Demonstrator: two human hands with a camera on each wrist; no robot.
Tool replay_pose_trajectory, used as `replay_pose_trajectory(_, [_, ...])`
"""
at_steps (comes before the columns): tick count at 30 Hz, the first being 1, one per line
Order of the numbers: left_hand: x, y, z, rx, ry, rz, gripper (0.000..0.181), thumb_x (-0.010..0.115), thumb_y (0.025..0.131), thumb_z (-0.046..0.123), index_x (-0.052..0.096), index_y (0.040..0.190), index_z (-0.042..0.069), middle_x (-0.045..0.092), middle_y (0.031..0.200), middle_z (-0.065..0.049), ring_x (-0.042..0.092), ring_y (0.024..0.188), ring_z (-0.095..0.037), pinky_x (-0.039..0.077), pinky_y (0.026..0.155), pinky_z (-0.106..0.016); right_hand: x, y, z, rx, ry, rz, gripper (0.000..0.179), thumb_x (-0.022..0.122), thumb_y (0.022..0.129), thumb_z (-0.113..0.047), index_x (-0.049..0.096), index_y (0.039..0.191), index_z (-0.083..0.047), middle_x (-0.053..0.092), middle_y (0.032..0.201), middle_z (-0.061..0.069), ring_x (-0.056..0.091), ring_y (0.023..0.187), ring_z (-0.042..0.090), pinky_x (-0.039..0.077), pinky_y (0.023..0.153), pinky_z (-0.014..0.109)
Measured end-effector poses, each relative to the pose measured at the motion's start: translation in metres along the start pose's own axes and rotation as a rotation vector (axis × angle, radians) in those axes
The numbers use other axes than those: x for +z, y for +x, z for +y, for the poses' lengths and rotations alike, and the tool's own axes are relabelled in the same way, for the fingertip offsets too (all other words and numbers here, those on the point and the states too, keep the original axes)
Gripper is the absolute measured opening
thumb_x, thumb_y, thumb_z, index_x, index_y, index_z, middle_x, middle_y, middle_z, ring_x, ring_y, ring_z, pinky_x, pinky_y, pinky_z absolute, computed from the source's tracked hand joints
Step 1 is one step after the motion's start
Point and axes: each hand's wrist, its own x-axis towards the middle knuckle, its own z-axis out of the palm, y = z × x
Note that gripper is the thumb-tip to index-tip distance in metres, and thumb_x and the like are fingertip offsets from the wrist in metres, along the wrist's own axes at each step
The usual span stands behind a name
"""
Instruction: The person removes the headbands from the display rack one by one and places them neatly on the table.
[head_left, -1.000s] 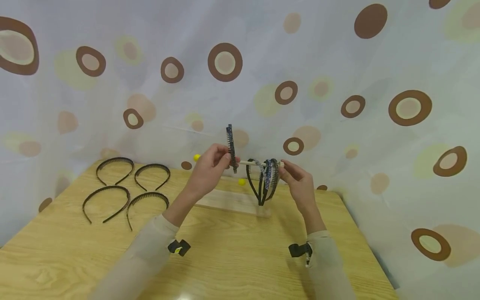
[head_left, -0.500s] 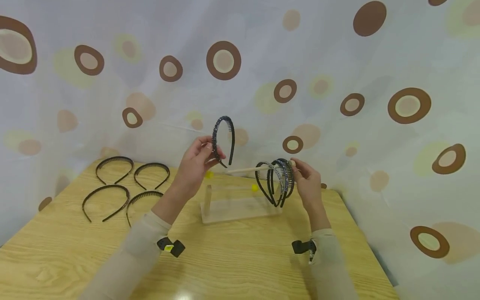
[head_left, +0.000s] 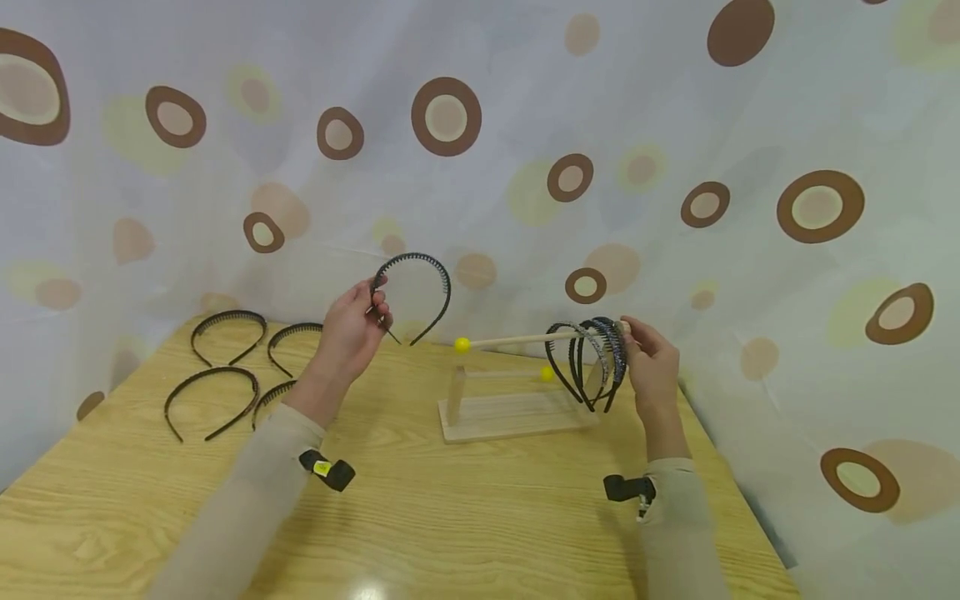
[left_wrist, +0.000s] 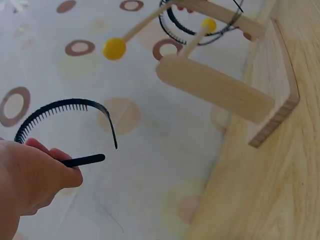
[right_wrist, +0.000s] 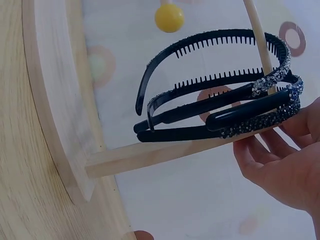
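Clock positions are taken in the head view from the wooden stand (head_left: 480, 421), which stands on the wood-grain table (head_left: 450, 517).

The left hand (head_left: 351, 333), at 9 to 10 o'clock, pinches one limb of a black toothed headband (head_left: 414, 257) between thumb and fingers. This headband is at 10 o'clock, raised, its arch uppermost and both tips downward, apart from the stand.

The right hand (head_left: 654, 367), at 3 o'clock, grips the stand at the top of its far upright (right_wrist: 150, 156), fingers curled about that end.

Several glittered headbands (head_left: 617, 354), at least three, hang at 2 o'clock around the upper dowel (head_left: 513, 339), bunched just beside the right hand. The dowel's opposite end carries a yellow ball (head_left: 462, 344) at 10 o'clock. A second yellow ball (head_left: 547, 374) caps the lower dowel (head_left: 498, 374).

Four loose headbands (head_left: 213, 372) lie on the table at 9 o'clock, partly hidden by the left arm.
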Motion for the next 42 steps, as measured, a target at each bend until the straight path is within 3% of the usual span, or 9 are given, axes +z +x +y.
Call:
replay_pose_trajectory(6, [-0.035, 0.013, -0.017, -0.142, 0.027, 0.120, 0.047, 0.033, 0.108, 0.037, 0.050, 0.133, 0.001, 0.043, 0.086, 0.001, 0.040, 0.074, -0.011, 0.035, 0.069, -0.024, -0.008, 0.001, 0.001, 0.035, -0.011, 0.032, 0.032, 0.058, 0.106, -0.019, 0.067, 0.135, -0.008, 0.062, 0.137, 0.007, 0.056, 0.118, 0.018, 0.045, 0.088, 0.024])
replay_pose_trajectory(11, [-0.060, 0.022, -0.023, -0.176, 0.163, 0.124, 0.027, 0.044, 0.111, 0.022, 0.056, 0.121, 0.001, 0.044, 0.087, 0.001, 0.042, 0.076, -0.010, 0.036, 0.070, -0.024, -0.011, 0.001, -0.001, 0.041, -0.027, 0.012, 0.033, 0.057, 0.107, -0.022, 0.067, 0.137, -0.013, 0.059, 0.141, 0.005, 0.055, 0.119, 0.017, 0.046, 0.080, 0.022])
replay_pose_trajectory(16, [-0.075, 0.026, -0.026, -0.210, 0.299, 0.171, 0.016, 0.051, 0.108, 0.012, 0.062, 0.108, 0.000, 0.052, 0.085, -0.003, 0.048, 0.079, -0.014, 0.043, 0.071, -0.025, -0.012, 0.002, -0.005, 0.066, 0.007, 0.013, 0.031, 0.059, 0.106, -0.021, 0.068, 0.135, -0.014, 0.061, 0.135, 0.005, 0.057, 0.102, 0.014, 0.045, 0.064, 0.021])
replay_pose_trajectory(18, [-0.081, 0.025, -0.027, -0.221, 0.470, 0.174, 0.023, 0.049, 0.109, 0.014, 0.059, 0.118, -0.004, 0.055, 0.098, -0.008, 0.052, 0.083, -0.013, 0.046, 0.074, -0.025, -0.012, 0.002, -0.006, 0.066, 0.011, 0.015, 0.031, 0.059, 0.106, -0.021, 0.068, 0.134, -0.013, 0.062, 0.133, 0.006, 0.057, 0.098, 0.013, 0.045, 0.063, 0.021])
replay_pose_trajectory(23, [-0.094, 0.021, -0.029, -0.148, 1.119, 0.168, 0.045, 0.042, 0.109, 0.018, 0.050, 0.144, -0.009, 0.054, 0.134, -0.025, 0.054, 0.083, -0.017, 0.048, 0.070, -0.030, -0.011, 0.001, -0.005, 0.055, -0.011, 0.017, 0.033, 0.058, 0.106, -0.022, 0.067, 0.136, -0.013, 0.060, 0.138, 0.006, 0.056, 0.110, 0.014, 0.046, 0.071, 0.022])
replay_pose_trajectory(26, [-0.098, 0.019, -0.029, -0.063, 1.324, 0.196, 0.041, 0.046, 0.106, 0.016, 0.058, 0.139, -0.006, 0.058, 0.134, -0.027, 0.061, 0.091, -0.030, 0.052, 0.073, -0.038, -0.012, 0.000, -0.003, 0.057, -0.013, 0.014, 0.033, 0.057, 0.106, -0.022, 0.066, 0.137, -0.013, 0.059, 0.141, 0.006, 0.055, 0.115, 0.016, 0.045, 0.071, 0.021])
replay_pose_trajectory(29, [-0.103, 0.019, -0.029, -0.016, 1.370, 0.213, 0.036, 0.052, 0.104, 0.014, 0.065, 0.131, -0.006, 0.059, 0.134, -0.027, 0.060, 0.113, -0.038, 0.053, 0.089, -0.045, -0.011, 0.001, -0.001, 0.066, -0.006, 0.010, 0.033, 0.058, 0.106, -0.020, 0.066, 0.137, -0.013, 0.059, 0.141, 0.006, 0.055, 0.113, 0.016, 0.045, 0.066, 0.019])
replay_pose_trajectory(33, [-0.110, 0.020, -0.026, -0.028, 1.305, 0.213, 0.036, 0.057, 0.103, 0.013, 0.064, 0.132, -0.007, 0.057, 0.135, -0.029, 0.055, 0.122, -0.043, 0.051, 0.094, -0.050, -0.010, 0.001, 0.000, 0.074, -0.002, 0.009, 0.032, 0.058, 0.106, -0.017, 0.067, 0.137, -0.013, 0.059, 0.139, 0.006, 0.055, 0.111, 0.015, 0.045, 0.065, 0.020])
replay_pose_trajectory(42, [-0.115, 0.030, -0.019, -0.038, 1.281, 0.181, 0.040, 0.067, 0.099, 0.008, 0.060, 0.132, -0.012, 0.064, 0.122, -0.032, 0.070, 0.091, -0.035, 0.054, 0.060, -0.027, -0.012, 0.001, 0.000, 0.060, -0.007, 0.017, 0.033, 0.059, 0.106, -0.020, 0.067, 0.137, -0.013, 0.059, 0.140, 0.004, 0.054, 0.119, 0.018, 0.046, 0.073, 0.021])
